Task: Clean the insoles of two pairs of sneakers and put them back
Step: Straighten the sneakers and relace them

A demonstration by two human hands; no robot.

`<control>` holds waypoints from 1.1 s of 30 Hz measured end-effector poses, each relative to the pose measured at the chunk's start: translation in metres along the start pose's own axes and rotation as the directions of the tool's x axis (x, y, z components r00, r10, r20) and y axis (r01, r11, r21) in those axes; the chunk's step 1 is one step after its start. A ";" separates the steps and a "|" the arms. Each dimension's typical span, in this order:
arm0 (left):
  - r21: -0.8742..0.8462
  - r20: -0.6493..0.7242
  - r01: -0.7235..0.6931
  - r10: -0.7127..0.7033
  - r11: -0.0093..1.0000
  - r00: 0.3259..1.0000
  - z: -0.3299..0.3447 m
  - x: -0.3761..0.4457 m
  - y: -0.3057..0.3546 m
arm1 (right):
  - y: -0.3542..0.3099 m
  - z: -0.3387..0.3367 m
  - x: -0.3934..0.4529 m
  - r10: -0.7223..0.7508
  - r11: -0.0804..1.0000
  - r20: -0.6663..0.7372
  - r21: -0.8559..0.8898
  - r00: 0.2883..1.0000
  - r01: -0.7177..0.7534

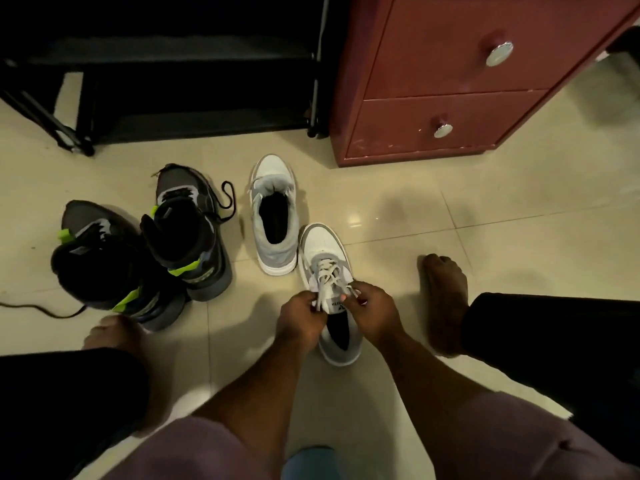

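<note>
Sneakers, four in all, stand on a cream tiled floor (398,209) as two pairs; the nearer white-and-grey sneaker (322,252) has a white toe, grey side panels, a white sole and pale laces (329,271), and lies between the person's bare feet with its toe pointing away; its dark lining shows at the collar; a small printed label sits on its tongue, too blurred to read. Second white-and-grey sneaker (273,209) stands just beyond and to the left, touching or nearly touching the first, its laces tucked out of sight and its dark interior open to view. Two dark grey-and-black sneakers (194,233) with lime-green tabs stand side by side further left, their black laces trailing loose on the tiles; no brand can be read on them. Left hand (299,318) and right hand (372,313) meet over the tongue of the nearer shoe; the fingers of each are curled, each pinching a lace end near the top eyelets. Black shoe rack (194,60) stands behind the dark pair; red-brown drawer cabinet (446,74) with two drawers and two silver knobs stands to its right.
</note>
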State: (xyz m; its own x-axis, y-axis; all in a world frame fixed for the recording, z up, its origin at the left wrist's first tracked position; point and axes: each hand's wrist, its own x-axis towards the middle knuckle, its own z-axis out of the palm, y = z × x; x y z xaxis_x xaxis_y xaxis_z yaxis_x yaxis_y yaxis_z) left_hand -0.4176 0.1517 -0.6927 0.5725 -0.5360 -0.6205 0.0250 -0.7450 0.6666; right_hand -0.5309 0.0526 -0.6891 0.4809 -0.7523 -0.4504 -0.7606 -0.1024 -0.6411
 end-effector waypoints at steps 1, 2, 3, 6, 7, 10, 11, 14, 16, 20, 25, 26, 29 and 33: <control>-0.037 -0.019 0.008 -0.009 0.999 1.000 0.005 -0.010 -0.007 | 0.006 0.003 -0.006 0.002 0.999 -0.003 -0.035 1.000 -0.002; -0.087 -0.024 0.034 -0.036 0.996 0.999 0.008 -0.018 -0.013 | 0.011 0.006 -0.011 0.008 0.999 -0.010 -0.035 1.000 -0.008; -0.140 -0.030 0.055 -0.060 0.989 0.998 0.009 -0.022 -0.015 | 0.015 0.008 -0.015 0.023 1.000 -0.025 0.003 0.999 -0.023; -0.386 -0.047 0.174 -0.208 0.906 0.977 -0.003 -0.010 -0.004 | 0.017 0.002 -0.016 0.060 0.981 -0.034 0.188 0.998 -0.053; -0.450 -0.027 0.218 -0.257 0.866 0.966 -0.008 -0.004 0.003 | 0.016 -0.002 -0.015 0.060 0.971 -0.015 0.234 0.998 -0.055; -0.503 0.062 0.279 -0.288 0.818 0.956 -0.014 0.013 0.016 | 0.017 -0.004 -0.011 0.053 0.965 -0.019 0.257 0.998 -0.047; -0.541 0.067 0.276 -0.287 0.794 0.956 -0.013 0.018 0.018 | 0.018 -0.002 -0.010 0.044 0.967 -0.025 0.250 0.999 -0.037; -0.768 0.073 0.249 -0.306 0.590 0.949 -0.015 0.021 0.018 | 0.009 -0.003 -0.007 0.109 0.935 -0.095 0.347 0.989 -0.070; -0.916 0.094 0.204 -0.310 0.346 0.946 -0.020 0.018 0.012 | 0.006 -0.006 -0.002 0.264 0.832 -0.129 0.532 0.956 -0.158; -0.964 0.158 0.211 -0.293 0.162 0.943 -0.025 0.013 -0.002 | 0.014 -0.009 0.009 0.363 0.761 -0.176 0.622 0.915 -0.183; -0.920 0.213 0.286 -0.271 0.268 0.939 -0.027 0.007 0.001 | -0.001 -0.010 0.002 0.179 0.949 -0.275 0.303 0.945 -0.092; -0.909 0.228 0.296 -0.244 0.293 0.942 -0.027 0.005 0.002 | -0.006 -0.009 -0.001 0.122 0.954 -0.208 0.294 0.971 -0.057; -0.851 0.304 0.325 -0.118 0.412 0.945 -0.026 -0.005 0.017 | -0.006 0.002 -0.009 -0.022 0.972 0.009 0.235 1.000 0.019; -0.850 0.094 0.212 -0.257 0.481 0.962 -0.039 0.001 0.016 | -0.002 -0.002 -0.001 -0.086 0.994 -0.095 0.057 0.992 0.091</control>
State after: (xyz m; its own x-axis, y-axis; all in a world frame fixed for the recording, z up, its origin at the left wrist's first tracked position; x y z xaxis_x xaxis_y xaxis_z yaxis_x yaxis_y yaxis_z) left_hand -0.3846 0.1552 -0.6662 0.4667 -0.3614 -0.8072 0.8305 -0.1347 0.5405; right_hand -0.5309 0.0519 -0.6862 0.5005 -0.7994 -0.3324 -0.6875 -0.1336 -0.7138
